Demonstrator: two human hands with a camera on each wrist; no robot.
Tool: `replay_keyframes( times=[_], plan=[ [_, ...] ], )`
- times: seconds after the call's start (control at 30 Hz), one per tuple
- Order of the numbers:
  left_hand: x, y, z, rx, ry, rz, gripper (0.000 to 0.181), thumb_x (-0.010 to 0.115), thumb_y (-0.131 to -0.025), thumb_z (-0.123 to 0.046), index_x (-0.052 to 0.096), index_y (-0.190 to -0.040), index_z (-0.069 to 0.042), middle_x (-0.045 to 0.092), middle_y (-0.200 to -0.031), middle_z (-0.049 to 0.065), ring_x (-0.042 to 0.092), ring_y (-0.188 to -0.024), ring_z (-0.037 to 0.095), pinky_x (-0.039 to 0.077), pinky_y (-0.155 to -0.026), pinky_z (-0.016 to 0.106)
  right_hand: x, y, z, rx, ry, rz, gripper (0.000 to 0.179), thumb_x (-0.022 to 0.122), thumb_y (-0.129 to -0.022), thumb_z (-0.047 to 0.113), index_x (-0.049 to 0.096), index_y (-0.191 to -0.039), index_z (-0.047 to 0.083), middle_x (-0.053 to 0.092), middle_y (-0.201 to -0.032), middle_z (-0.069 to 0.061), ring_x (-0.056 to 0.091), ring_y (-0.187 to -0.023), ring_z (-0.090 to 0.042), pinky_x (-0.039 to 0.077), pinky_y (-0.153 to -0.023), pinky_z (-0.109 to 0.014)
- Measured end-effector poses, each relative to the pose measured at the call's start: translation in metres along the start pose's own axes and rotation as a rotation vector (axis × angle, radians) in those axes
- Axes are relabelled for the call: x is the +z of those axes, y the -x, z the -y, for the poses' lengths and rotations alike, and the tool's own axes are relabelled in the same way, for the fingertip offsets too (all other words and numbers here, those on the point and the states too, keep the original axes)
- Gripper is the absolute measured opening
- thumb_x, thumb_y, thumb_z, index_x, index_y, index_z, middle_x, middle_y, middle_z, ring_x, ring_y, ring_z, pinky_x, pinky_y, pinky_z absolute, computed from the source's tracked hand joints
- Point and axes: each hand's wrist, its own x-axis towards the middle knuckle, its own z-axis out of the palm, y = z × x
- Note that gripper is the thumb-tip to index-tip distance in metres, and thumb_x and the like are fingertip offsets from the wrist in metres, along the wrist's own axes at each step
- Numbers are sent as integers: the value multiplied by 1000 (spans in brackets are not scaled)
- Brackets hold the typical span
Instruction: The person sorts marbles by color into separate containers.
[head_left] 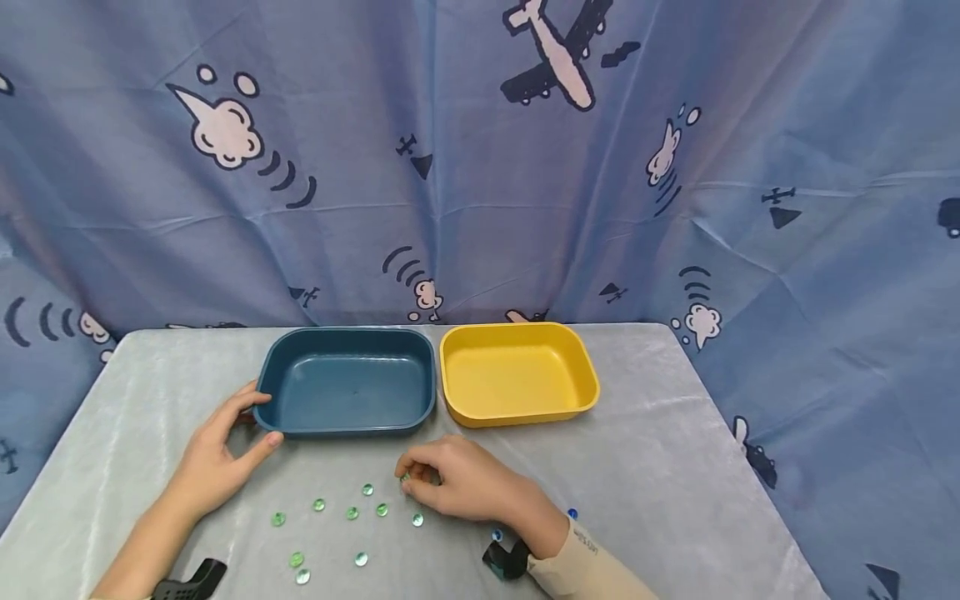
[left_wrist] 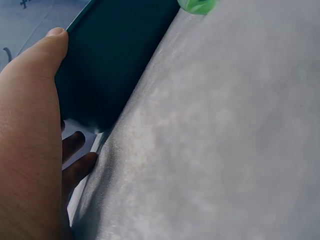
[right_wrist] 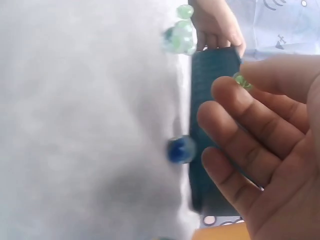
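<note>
A dark blue plastic tray [head_left: 345,432] stands at the back of the table, and my left hand [head_left: 213,462] holds its front left corner. The index finger lies over the rim, and the thumb is at the front wall; other fingers are beside the tray in the left wrist view. My right hand [head_left: 468,479] is in front of the trays, pinching a green glass bead [right_wrist: 242,81] between thumb and index finger. Its other fingers are loosely bent. Green beads [head_left: 352,513] and paler ones [head_left: 362,559] lie scattered on the cloth between the hands.
A yellow tray [head_left: 517,417] stands just right of the blue one. Blue beads [head_left: 572,513] lie beside the right wrist, partly near its black wrist strap [head_left: 506,560]. A grey cloth [head_left: 675,500] covers the table; a patterned blue curtain [head_left: 480,167] hangs behind.
</note>
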Motion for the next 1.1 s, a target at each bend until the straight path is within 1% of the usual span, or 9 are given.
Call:
replay_keyframes(
  times=[0.13,0.27,0.37,0.43,0.53,0.6,0.8,0.93,1.1],
  plan=[
    [-3,2,3,-9,-7,-5,61,90,-89,-2,64,-144,-4,51,-162,23,44,-135,-15,40,-100,3,-6,-5,8,-19,-17,-27,12,73,-107,19,78,-118,15,71,-96,20,62,-86,7,58,-77,-17],
    [-3,1,3,-16,-13,0,60,90,-90,-5,64,-144,-5,51,-163,21,40,-141,-14,38,-105,2,-13,-10,15,-84,-6,-100,13,74,-107,15,78,-118,11,72,-97,14,62,-88,5,63,-76,-26],
    [-3,1,0,-26,37,-5,58,89,-90,-1,64,-143,-2,49,-164,20,40,-144,-11,40,-107,3,-16,-14,20,-123,-6,-150,12,74,-106,14,78,-118,12,73,-98,10,62,-89,3,64,-76,-29],
    [-4,2,-2,-36,84,-13,57,88,-89,4,65,-142,-1,48,-164,21,41,-145,-9,42,-107,3,-16,-17,21,-129,-22,-176,13,74,-106,14,78,-118,13,72,-98,10,61,-88,2,62,-77,-26],
    [-6,2,-6,-49,154,-20,56,85,-89,10,65,-141,2,46,-166,22,44,-146,-5,45,-107,5,-15,-23,23,-121,-74,-214,14,74,-106,13,78,-119,14,71,-98,10,59,-86,-1,57,-74,-21],
    [-8,2,-7,-55,174,-21,56,85,-88,11,65,-140,2,45,-166,21,45,-146,-4,45,-107,6,-15,-27,23,-110,-112,-237,13,74,-106,13,78,-119,14,69,-96,11,57,-83,-3,54,-71,-19],
    [-10,1,-7,-61,215,-15,57,86,-87,13,66,-139,3,42,-169,19,46,-146,-2,46,-107,8,-13,-40,19,-67,-184,-296,11,73,-107,15,79,-117,15,68,-93,12,57,-78,-5,52,-66,-21],
    [-7,1,-6,-54,231,-17,58,86,-86,15,67,-139,2,43,-168,19,47,-146,-1,47,-107,8,-14,-44,15,-36,-196,-318,14,72,-108,16,79,-119,11,69,-93,13,58,-78,-7,52,-66,-22],
    [-1,-1,-6,-51,257,-17,57,85,-87,15,66,-140,3,42,-169,18,47,-146,0,48,-107,10,-18,-44,8,2,-227,-347,14,72,-108,16,79,-119,10,69,-91,10,57,-73,-11,50,-62,-23]
  ],
)
